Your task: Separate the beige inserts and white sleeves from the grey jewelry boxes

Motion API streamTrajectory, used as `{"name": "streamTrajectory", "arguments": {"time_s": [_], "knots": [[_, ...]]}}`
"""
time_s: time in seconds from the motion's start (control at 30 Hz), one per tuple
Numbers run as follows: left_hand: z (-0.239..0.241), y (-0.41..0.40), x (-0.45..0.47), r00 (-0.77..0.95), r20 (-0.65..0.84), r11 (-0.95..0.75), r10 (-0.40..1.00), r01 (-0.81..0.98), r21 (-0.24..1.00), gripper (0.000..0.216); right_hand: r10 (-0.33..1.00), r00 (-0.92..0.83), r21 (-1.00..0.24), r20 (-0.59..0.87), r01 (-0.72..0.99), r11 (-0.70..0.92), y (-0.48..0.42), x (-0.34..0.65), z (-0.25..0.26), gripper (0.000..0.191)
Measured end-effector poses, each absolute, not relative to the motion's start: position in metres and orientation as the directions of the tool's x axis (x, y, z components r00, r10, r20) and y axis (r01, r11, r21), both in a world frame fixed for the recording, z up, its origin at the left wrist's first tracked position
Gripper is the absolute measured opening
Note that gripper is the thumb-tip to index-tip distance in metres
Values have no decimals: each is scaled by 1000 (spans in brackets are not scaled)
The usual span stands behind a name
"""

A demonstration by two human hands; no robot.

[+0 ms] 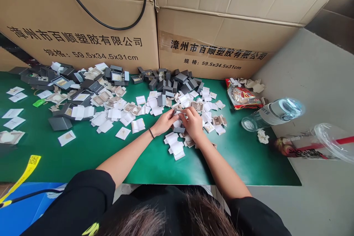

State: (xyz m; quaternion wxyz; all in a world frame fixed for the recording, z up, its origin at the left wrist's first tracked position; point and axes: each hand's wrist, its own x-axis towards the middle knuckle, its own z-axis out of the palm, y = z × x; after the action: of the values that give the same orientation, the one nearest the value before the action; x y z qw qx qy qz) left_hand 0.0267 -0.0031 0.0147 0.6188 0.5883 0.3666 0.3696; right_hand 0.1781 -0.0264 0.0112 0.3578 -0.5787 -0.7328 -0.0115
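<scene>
One small grey box (176,111) is above mid-table (149,166), the left hand's (164,122) grip clamped on it; the right hand (193,122) touches it, grip closure unclear. White inserts (174,145) crowd around, uncountable. At three, one bottle (276,113); at twelve, two printed cartons (210,29).

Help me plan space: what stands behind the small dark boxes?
Behind the small dark boxes stand large printed cardboard cartons. The boxes cover parts of their lower edges. Anything beyond is hidden.
</scene>
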Motion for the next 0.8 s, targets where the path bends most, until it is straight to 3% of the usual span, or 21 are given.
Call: {"name": "streamTrajectory", "arguments": {"time_s": [0.43, 0.8], "knots": [[20, -4, 25, 521, -210, 319, 828, -130, 939, 32, 798, -72, -558, 599, 677, 479, -23, 185, 17, 19], [20, -1, 22, 565, -274, 471, 778, -238, 849, 30, 699, -94, -460, 709, 690, 559, -26, 186, 23, 15]]}}
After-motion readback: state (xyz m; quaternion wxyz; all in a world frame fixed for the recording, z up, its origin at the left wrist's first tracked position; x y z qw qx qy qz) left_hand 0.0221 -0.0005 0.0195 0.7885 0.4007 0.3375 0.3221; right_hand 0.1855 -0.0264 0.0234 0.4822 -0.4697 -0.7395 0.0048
